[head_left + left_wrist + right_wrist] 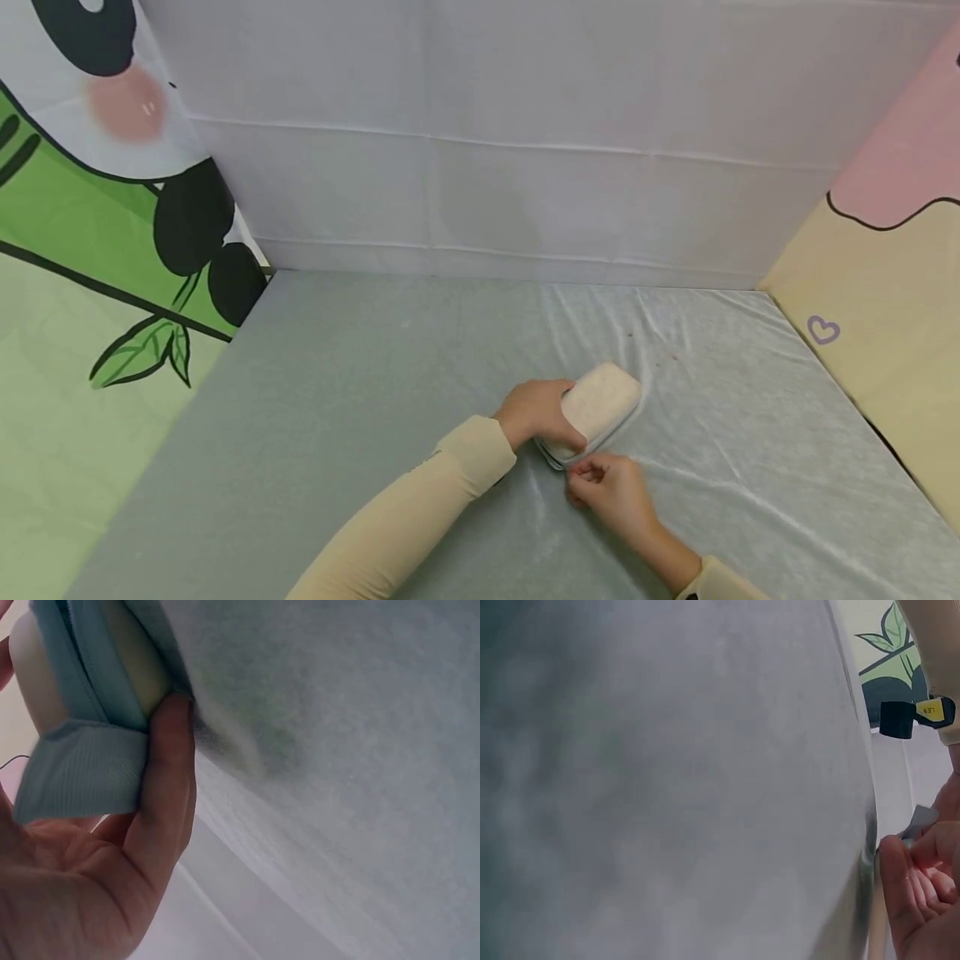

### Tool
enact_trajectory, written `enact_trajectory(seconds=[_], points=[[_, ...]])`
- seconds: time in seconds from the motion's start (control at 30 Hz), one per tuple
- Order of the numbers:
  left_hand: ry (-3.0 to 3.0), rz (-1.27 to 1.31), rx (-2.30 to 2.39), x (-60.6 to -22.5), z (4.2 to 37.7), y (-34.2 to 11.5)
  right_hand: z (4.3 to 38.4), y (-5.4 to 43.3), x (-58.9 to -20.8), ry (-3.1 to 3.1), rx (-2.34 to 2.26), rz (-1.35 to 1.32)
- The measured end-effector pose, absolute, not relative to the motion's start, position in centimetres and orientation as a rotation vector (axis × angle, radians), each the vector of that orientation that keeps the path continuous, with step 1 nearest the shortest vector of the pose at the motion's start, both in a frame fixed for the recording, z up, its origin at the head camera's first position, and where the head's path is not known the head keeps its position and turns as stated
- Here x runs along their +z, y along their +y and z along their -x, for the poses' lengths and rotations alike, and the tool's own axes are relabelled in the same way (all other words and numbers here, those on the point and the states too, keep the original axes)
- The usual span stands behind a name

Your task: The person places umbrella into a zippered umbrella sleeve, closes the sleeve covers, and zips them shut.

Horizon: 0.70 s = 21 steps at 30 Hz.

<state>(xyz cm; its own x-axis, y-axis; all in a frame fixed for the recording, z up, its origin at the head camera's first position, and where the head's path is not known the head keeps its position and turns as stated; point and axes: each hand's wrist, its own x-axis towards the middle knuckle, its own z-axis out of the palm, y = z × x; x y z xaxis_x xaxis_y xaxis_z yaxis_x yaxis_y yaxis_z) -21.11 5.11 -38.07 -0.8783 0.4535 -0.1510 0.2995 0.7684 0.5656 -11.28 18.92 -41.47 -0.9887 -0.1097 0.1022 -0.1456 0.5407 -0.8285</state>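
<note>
A small cream zipped case (603, 402) with blue-grey sides lies aslant on the cloth in the head view. My left hand (538, 410) grips it across its near-left part, thumb along the near side and fingers over the far side. In the left wrist view the zipper (79, 656) runs along the blue side, and a ribbed fabric tab (86, 772) sticks out from the case's end. At the near corner, my right hand (613, 493) has curled fingers, thumb and forefinger pinching what looks like the zipper pull, mostly hidden by the fingertips.
Grey velvety cloth (360, 367) with creases covers the table. A white fabric wall (480, 192) stands at the back, with printed panels at left (150, 292) and right (885, 333). Tiny specks (675, 357) lie beyond the case.
</note>
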Motion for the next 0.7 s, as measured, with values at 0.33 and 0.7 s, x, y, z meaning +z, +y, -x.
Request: enact_trajectory(seconds=[0.33,0.7], points=[[2.695,-0.52,0.773,-38.14,20.83,5.43,11.18,18.14,-41.53,-2.675,1.517,-0.182],[2.582,-0.454,0.866,-38.05,20.79,5.54,10.91,19.1,-40.63,-2.682,1.498,-0.109]])
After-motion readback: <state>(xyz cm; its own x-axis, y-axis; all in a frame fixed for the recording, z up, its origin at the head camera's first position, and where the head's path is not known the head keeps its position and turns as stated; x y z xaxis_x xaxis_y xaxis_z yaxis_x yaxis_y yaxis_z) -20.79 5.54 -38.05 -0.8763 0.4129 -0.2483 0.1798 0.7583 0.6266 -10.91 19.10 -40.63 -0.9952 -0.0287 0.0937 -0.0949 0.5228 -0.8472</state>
